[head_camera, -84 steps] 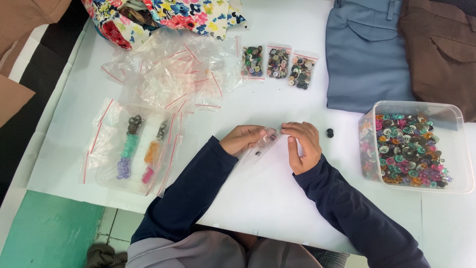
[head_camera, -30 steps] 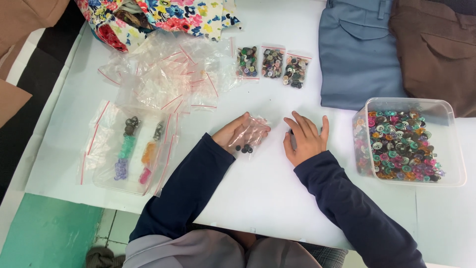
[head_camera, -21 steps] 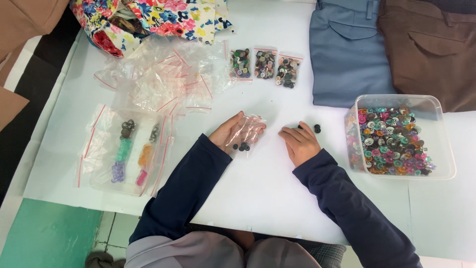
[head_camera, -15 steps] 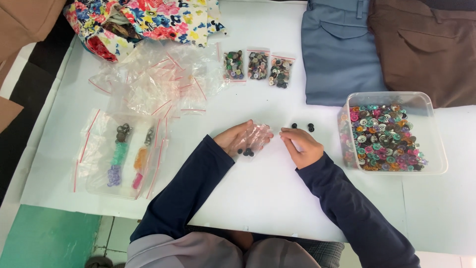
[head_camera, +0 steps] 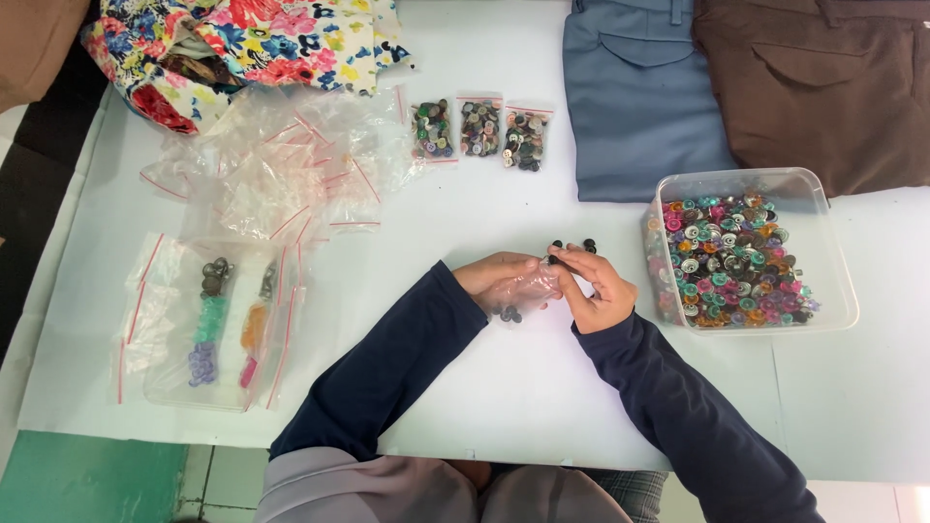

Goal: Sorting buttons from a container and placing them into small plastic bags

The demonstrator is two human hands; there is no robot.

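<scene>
Clear, soft plastic forms the small bag (head_camera: 518, 291) held at the centre of the white table (head_camera: 465, 407); the left hand (head_camera: 496, 276) is closed on the bag's upper edge, and a few dark buttons sit bunched at its lower end; the right hand (head_camera: 599, 286) has its fingertips pinched together on a dark button (head_camera: 556, 254) at the bag's mouth; loose dark buttons (head_camera: 587, 245) lie on the table just beyond those fingers. Rigid and transparent, a rectangular tub (head_camera: 833, 252) stands just right of the right hand, filled with round buttons in teal, pink, brown and silver. Three small sealed bags (head_camera: 480, 128) lie side by side further back, each packed with mixed dark buttons. A crumpled heap of empty clear bags with red strips (head_camera: 281, 165) occupies the left rear; nearer, flat bags (head_camera: 218, 320) hold buttons sorted in grey, green, purple, orange and pink columns. Folded blue-grey cloth (head_camera: 639, 87) and brown cloth (head_camera: 823, 77) lie at the rear right; floral fabric (head_camera: 262, 39) at the rear left.
</scene>
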